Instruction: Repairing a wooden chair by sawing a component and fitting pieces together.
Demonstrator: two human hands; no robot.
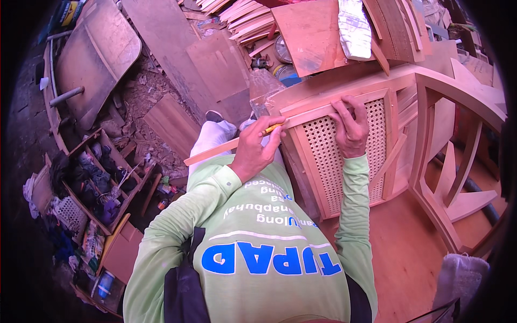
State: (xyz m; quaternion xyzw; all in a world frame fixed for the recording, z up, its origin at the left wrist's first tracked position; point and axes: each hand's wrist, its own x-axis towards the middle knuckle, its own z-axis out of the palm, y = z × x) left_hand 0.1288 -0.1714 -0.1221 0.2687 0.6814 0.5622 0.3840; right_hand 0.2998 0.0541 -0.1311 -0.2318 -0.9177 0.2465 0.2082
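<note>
My left hand (255, 149) pinches a short yellow pencil (272, 129), its tip by a thin wooden strip (318, 112). The strip lies along one edge of a wooden frame with a woven cane panel (318, 148). Its left part passes my left hand and sticks out past the frame over my lap. My right hand (353, 126) rests over the cane, its fingers bent onto the strip. Part of the strip under my fingers is hidden. A short loose wood piece (389, 160) lies slantwise across the panel's right side.
A curved wooden chair frame (423, 129) stands at the right, beside a reddish-brown board (404, 253). Stacked wood strips (250, 19) and a plywood sheet (309, 40) lie ahead. A divided wooden box (110, 177) of odds and ends sits at the left.
</note>
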